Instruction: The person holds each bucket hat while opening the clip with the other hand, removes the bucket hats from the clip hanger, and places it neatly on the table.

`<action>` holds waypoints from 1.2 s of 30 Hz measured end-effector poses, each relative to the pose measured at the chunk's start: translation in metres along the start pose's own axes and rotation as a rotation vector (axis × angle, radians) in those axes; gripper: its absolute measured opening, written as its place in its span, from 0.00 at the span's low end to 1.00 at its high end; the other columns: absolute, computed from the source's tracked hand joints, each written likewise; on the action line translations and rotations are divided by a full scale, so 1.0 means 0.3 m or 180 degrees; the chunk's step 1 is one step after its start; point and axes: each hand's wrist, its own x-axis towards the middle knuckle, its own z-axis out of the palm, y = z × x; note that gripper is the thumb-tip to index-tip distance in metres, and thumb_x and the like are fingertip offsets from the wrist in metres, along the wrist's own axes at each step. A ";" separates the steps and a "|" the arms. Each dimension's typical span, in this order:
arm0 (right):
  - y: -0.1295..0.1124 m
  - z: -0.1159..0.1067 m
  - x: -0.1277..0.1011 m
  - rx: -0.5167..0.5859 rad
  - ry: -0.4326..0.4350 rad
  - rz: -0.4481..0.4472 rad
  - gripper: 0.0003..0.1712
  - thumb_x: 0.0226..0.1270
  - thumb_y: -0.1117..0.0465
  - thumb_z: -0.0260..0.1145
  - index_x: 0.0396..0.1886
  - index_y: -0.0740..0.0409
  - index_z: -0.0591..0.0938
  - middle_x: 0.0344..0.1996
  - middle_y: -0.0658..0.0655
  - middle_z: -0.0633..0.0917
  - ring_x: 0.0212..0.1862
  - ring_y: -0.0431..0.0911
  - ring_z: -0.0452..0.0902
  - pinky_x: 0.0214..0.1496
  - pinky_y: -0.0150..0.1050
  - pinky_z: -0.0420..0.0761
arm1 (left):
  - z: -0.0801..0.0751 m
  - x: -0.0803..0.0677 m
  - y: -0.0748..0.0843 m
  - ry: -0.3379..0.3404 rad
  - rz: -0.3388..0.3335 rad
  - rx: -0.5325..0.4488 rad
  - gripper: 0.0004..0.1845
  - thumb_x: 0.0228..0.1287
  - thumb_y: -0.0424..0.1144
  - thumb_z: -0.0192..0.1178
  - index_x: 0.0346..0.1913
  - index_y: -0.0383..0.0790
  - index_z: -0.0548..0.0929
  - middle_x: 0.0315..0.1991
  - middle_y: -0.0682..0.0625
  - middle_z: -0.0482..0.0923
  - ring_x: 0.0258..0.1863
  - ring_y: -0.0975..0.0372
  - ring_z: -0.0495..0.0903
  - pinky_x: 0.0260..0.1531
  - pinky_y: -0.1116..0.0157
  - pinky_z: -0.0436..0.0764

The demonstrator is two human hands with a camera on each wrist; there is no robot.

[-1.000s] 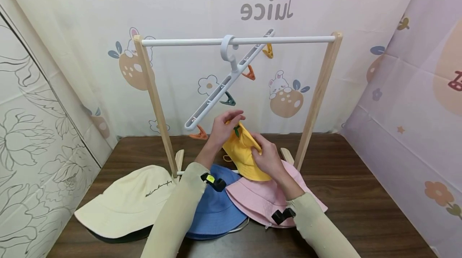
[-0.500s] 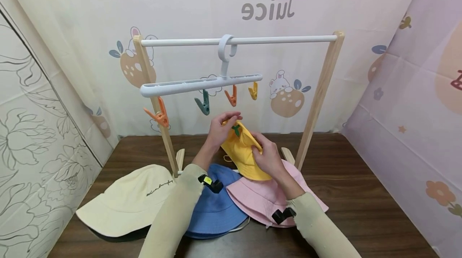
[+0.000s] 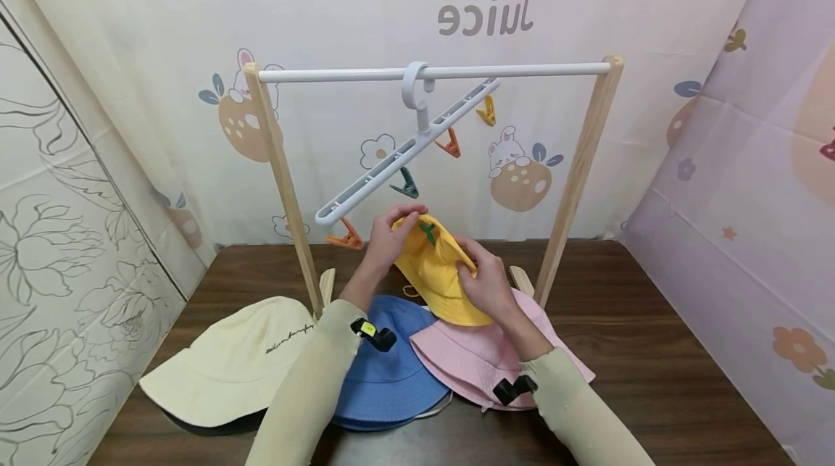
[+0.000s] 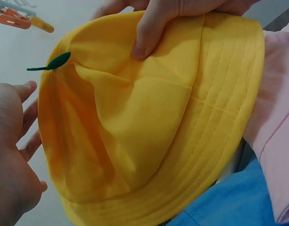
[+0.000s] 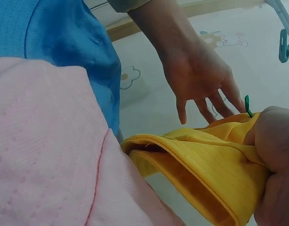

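Observation:
My right hand pinches a small yellow bucket hat between thumb and fingers, low over the table. A green sprout sticks out of the crown, which has a deep crease in the left wrist view. My left hand is at the crown's left side. In the right wrist view this left hand has its fingers loosely spread along the fabric, not curled round it. Just above hangs a white hanger with a green clip, two orange clips and a yellow clip.
A white rod on wooden posts bears the hanger. On the brown table lie a cream bucket hat, a blue one and a pink one, side by side. Printed curtains stand behind and at both sides.
The hanger has swung nearly parallel to the rod, then back to a slant. My left hand has shifted slightly left and down, showing more of the yellow hat's crown. The right hand keeps its grip.

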 end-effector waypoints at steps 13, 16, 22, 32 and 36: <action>-0.013 -0.011 -0.001 0.0053 0.0049 0.0022 0.26 0.73 0.80 0.64 0.69 0.68 0.85 0.62 0.70 0.92 0.60 0.63 0.93 0.61 0.60 0.91 | -0.042 -0.027 0.004 0.0054 -0.0129 0.0045 0.17 0.87 0.38 0.61 0.66 0.32 0.88 0.66 0.34 0.89 0.75 0.45 0.81 0.85 0.44 0.72; -0.016 -0.013 -0.003 0.0052 0.0057 0.0002 0.26 0.73 0.80 0.64 0.69 0.68 0.85 0.62 0.70 0.92 0.59 0.63 0.93 0.60 0.59 0.91 | -0.051 -0.031 0.004 0.0084 -0.0180 0.0058 0.17 0.87 0.39 0.61 0.67 0.34 0.88 0.67 0.35 0.89 0.76 0.46 0.80 0.87 0.44 0.70; -0.026 -0.021 -0.006 0.0017 0.0068 -0.0012 0.26 0.74 0.80 0.64 0.69 0.69 0.85 0.62 0.70 0.92 0.59 0.63 0.93 0.59 0.57 0.92 | -0.072 -0.034 0.001 0.0137 -0.0125 0.0029 0.16 0.86 0.37 0.63 0.67 0.33 0.88 0.69 0.34 0.88 0.79 0.45 0.78 0.89 0.42 0.64; -0.051 -0.042 -0.002 0.0043 0.0131 -0.0042 0.26 0.73 0.80 0.65 0.69 0.69 0.85 0.60 0.71 0.92 0.57 0.62 0.93 0.58 0.37 0.91 | -0.103 -0.045 0.017 0.0217 -0.0168 0.0070 0.17 0.86 0.36 0.62 0.69 0.34 0.87 0.69 0.36 0.87 0.76 0.47 0.80 0.81 0.46 0.75; -0.053 -0.049 -0.004 0.0060 0.0197 -0.0139 0.26 0.72 0.80 0.65 0.68 0.70 0.85 0.59 0.71 0.93 0.55 0.63 0.93 0.55 0.24 0.85 | -0.112 -0.053 0.023 0.0242 -0.0175 0.0126 0.17 0.86 0.35 0.62 0.68 0.34 0.88 0.69 0.36 0.87 0.75 0.45 0.80 0.80 0.42 0.76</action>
